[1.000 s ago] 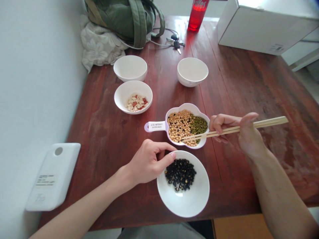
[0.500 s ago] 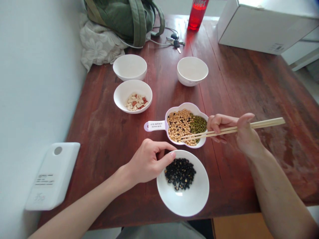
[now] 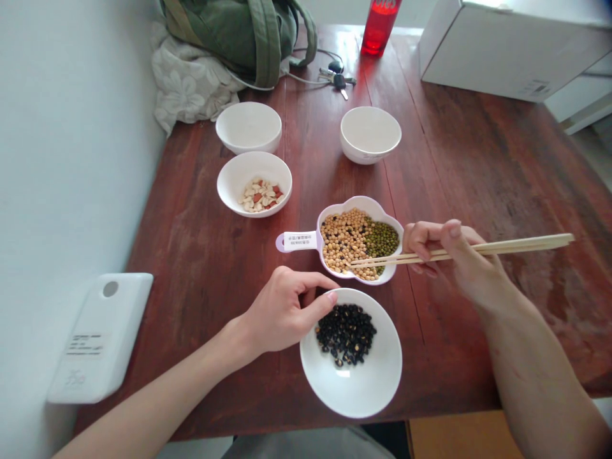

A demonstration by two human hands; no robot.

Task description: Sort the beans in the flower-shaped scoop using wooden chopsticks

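With thumb and bent fingers my left hand (image 3: 294,309) pinches the upper-left rim of a white bowl (image 3: 354,395). Black beans (image 3: 347,335) lie inside that bowl. My right hand (image 3: 454,255) is closed around a pair of light wooden chopsticks (image 3: 516,246). Their tips reach into a flower-shaped dish (image 3: 287,241) with a labelled purple handle, just beyond the bowl. Yellow soybeans (image 3: 347,233) mixed with a few black beans fill its left side, and green mung beans (image 3: 382,239) its right. Whether the tips grip a bean is too small to tell.
A bowl (image 3: 229,191) holds pale and reddish nut pieces. Behind stand two white bowls, one left (image 3: 248,127) and one right (image 3: 370,131). Further back are a green bag (image 3: 224,38), keys (image 3: 339,81), a red bottle (image 3: 380,29) and a white box (image 3: 497,51). A white device (image 3: 100,338) lies at left.
My right hand has shifted slightly right and the chopsticks now lie flatter, their tips still among the soybeans. My left hand stays on the bowl's rim.
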